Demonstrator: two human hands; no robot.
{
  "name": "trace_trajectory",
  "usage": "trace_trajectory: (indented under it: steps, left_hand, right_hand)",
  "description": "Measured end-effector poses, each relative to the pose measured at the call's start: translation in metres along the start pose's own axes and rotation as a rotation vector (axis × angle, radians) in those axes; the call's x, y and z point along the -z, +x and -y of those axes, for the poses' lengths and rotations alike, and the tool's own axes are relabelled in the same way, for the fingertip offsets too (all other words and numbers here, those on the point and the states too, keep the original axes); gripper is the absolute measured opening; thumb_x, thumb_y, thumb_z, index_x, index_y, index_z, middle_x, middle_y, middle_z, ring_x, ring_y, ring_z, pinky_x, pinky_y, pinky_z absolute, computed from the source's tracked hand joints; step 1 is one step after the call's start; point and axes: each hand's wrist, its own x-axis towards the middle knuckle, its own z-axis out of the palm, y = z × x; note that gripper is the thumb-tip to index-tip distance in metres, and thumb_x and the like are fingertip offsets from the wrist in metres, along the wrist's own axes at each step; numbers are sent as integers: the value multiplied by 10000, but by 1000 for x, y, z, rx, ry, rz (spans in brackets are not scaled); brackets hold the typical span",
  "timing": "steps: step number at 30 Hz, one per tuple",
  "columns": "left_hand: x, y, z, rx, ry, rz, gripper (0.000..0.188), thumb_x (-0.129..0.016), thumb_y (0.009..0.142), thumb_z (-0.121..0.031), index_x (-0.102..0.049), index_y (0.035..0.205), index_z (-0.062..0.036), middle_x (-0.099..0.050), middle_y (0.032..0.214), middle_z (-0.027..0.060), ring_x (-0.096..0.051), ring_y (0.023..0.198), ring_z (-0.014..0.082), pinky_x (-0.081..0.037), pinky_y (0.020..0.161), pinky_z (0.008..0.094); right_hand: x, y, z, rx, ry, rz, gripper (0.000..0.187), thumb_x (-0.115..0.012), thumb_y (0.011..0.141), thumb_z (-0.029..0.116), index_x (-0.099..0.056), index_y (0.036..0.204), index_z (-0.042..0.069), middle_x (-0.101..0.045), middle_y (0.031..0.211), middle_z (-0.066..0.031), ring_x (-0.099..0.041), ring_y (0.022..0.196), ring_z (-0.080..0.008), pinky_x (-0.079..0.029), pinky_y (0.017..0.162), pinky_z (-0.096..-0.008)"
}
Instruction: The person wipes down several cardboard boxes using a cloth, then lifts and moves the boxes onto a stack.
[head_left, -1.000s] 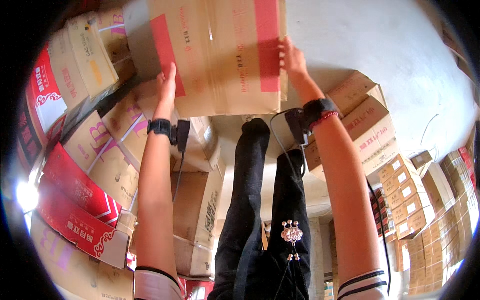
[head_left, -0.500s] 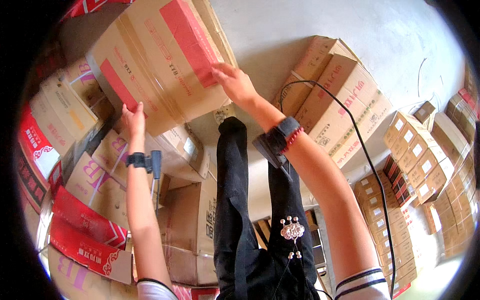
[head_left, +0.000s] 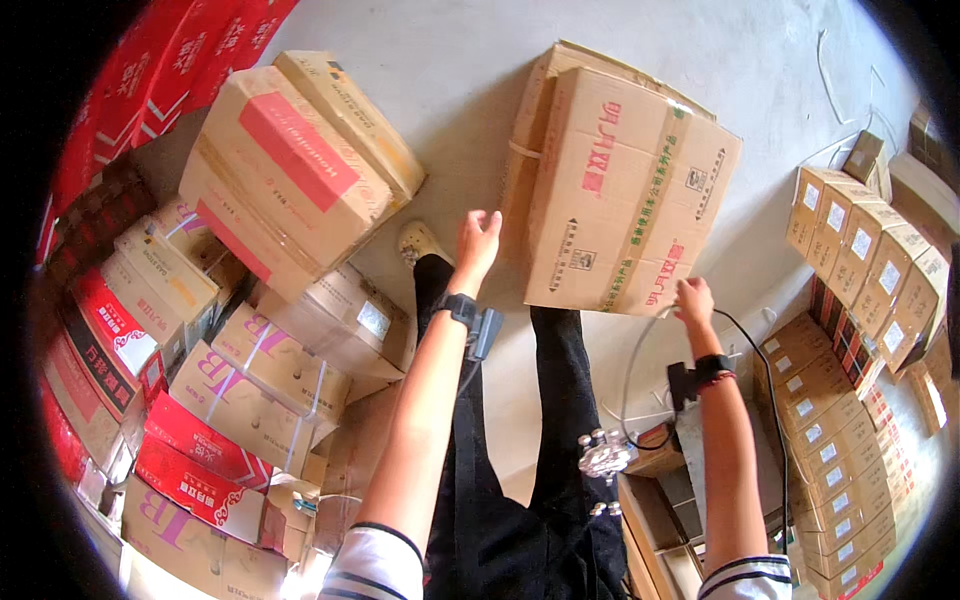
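Note:
A large brown cardboard box (head_left: 600, 200) with red print and a green-lettered tape strip is in front of me, right of centre. Bent fingers of my right hand (head_left: 694, 300) are at its near right corner. My left hand (head_left: 479, 243) is beside its left edge, fingers apart and holding nothing; whether it touches the cardboard I cannot tell. Behind that box, another brown carton (head_left: 522, 190) shows a pale strap. To the left, a tilted brown carton with red panels (head_left: 285, 180) stands against a further carton (head_left: 365, 125).
Stacked cartons (head_left: 255, 375) fill the left side, with red boxes (head_left: 185, 60) at the far left. On the right stand rows of brown boxes (head_left: 840, 490). A black cable (head_left: 775, 430) hangs beside my right arm. My shoe (head_left: 420, 243) is on the floor between the cartons.
Both hands have let go of the red-panelled carton and moved right to the box with the green-lettered tape. My view has shifted, and that carton now stands at the left.

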Motion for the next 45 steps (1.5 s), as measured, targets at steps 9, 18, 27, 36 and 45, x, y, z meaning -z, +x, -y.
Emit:
trace_trajectory:
  steps: [9, 18, 27, 36, 45]
  left_hand:
    - [-105, 14, 21, 27, -185, 113, 521, -440, 869, -476, -551, 1021, 10, -604, 985, 209, -580, 916, 327, -436, 784, 391]
    - [-104, 102, 11, -157, -372, 149, 381, -468, 879, -271, -525, 1109, 27, -608, 1022, 166, -560, 874, 172, -452, 760, 319]
    - [-109, 55, -48, 44, -364, 307, 370, -414, 907, -278, -528, 1099, 18, -614, 974, 121, -584, 840, 157, -505, 696, 301]
    - [-86, -31, -44, -72, -495, 372, 311, -408, 911, -221, -542, 1038, 29, -619, 920, 113, -582, 820, 142, -486, 693, 286]
    - [3, -93, -18, -276, -443, 246, 282, -422, 905, -206, -495, 1071, 10, -568, 991, 65, -530, 897, 132, -447, 777, 282]
  right_hand:
    - [38, 129, -37, -74, 549, 270, 469, -399, 888, 468, -509, 1156, 99, -580, 1077, -62, -552, 943, -188, -432, 796, -309]
    - [6, 200, -12, 246, 555, 513, 336, -504, 855, 240, -549, 1081, -5, -586, 940, -50, -553, 795, -131, -460, 627, -264]
    - [-2, 190, -18, 55, 923, 616, 381, -532, 857, 255, -488, 1135, -2, -570, 994, -77, -570, 818, -176, -499, 676, -308]
    - [8, 144, -75, 130, 982, 572, 385, -528, 860, 261, -481, 1140, 0, -564, 1000, -79, -567, 833, -182, -498, 680, -311]
    - [18, 50, -100, 172, 995, 571, 390, -525, 863, 266, -473, 1145, 2, -559, 1006, -81, -565, 847, -189, -498, 684, -313]
